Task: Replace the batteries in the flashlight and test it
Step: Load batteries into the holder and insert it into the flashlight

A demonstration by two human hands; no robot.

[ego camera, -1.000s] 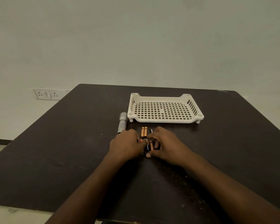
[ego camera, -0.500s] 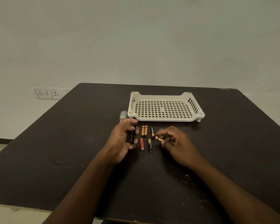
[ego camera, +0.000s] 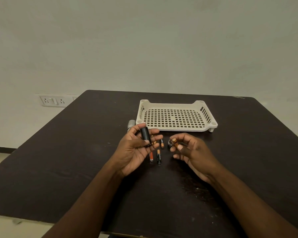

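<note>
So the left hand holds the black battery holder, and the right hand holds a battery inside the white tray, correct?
Not quite. The right hand holds the battery in front of the white tray, above the table, as the head view shows. The left hand does hold the black battery holder.

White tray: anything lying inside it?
Nothing shows inside the tray: its perforated floor is bare. The near left corner is partly hidden by the left hand and its black holder.

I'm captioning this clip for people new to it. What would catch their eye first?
Two hands raised mid-table: the left hand holds a black battery holder, and the right hand pinches an orange-tipped battery. Loose batteries lie on the dark table between them, with a white perforated tray just behind.
</note>
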